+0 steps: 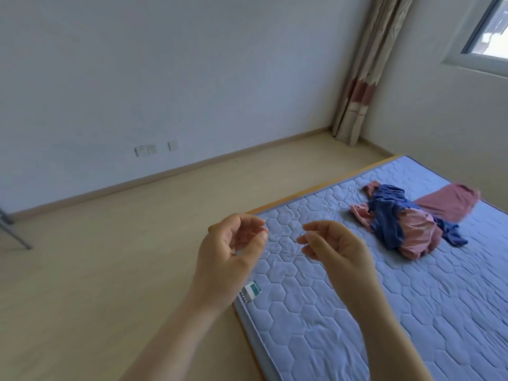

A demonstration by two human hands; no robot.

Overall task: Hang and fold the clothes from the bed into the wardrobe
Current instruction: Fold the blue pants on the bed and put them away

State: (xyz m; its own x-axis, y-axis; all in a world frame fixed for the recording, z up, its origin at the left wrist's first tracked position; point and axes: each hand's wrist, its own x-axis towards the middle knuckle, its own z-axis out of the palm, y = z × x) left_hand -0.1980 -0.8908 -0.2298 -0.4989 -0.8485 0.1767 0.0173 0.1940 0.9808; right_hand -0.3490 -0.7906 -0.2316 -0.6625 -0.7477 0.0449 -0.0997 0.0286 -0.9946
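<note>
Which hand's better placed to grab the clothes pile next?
Right, probably. The right hand is over the mattress, on the side of the clothes pile; the left hand is at the mattress edge, farther off. Both hold nothing.

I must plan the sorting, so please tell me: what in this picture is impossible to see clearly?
Wardrobe: lies wholly outside the head view.
Clothes pile: blue and pink garments overlap in the head view, so their number and kind stay unclear.
Mattress label: too small and blurred to read.
Metal legs: cut off by the left edge; what they carry is unknown.
</note>
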